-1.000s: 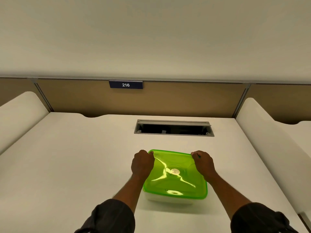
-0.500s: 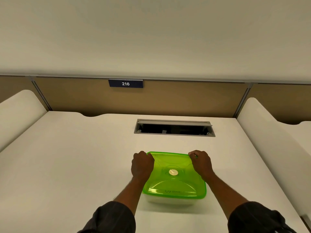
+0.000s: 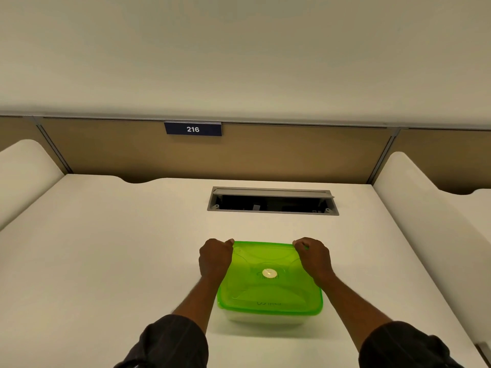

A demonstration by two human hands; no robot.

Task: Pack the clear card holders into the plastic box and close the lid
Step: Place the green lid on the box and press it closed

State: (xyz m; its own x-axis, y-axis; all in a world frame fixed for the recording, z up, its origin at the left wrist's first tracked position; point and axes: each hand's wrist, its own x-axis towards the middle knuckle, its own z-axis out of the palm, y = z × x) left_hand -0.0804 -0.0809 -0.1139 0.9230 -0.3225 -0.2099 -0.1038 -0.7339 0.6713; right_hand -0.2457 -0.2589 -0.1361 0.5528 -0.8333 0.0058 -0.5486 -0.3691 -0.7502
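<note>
Head view: a plastic box [image 3: 265,318] with pale, cloudy walls stands on the white counter [image 3: 119,248], near the person and a little right of the middle of the picture. A translucent green lid [image 3: 265,290] lies over it and covers the whole top, its near edge sitting along the box's rim; whether the far edge is pressed fully home cannot be told. A small round white disc [image 3: 269,273] sits at the lid's centre, and faint dark lettering shows near its front edge, too small to read. The left hand [image 3: 215,258] is at the lid's far left corner, fingers curled into a near fist with the thumb against the corner's edge. The right hand [image 3: 314,257] is at the far right corner, its fingers curled down over the edge there. Both hands are clamped on the lid. Dark sleeves [image 3: 170,343] cover the arms to about the elbow. The green plastic hides what is inside the box. Beyond the box, well apart from it, a grey cable hatch [image 3: 272,201] is set into the counter with its flap raised. Behind that stands a tan partition [image 3: 292,152] bearing a dark blue sign [image 3: 193,129] that reads 216. White dividers [image 3: 24,168] rise on either side of the counter.
</note>
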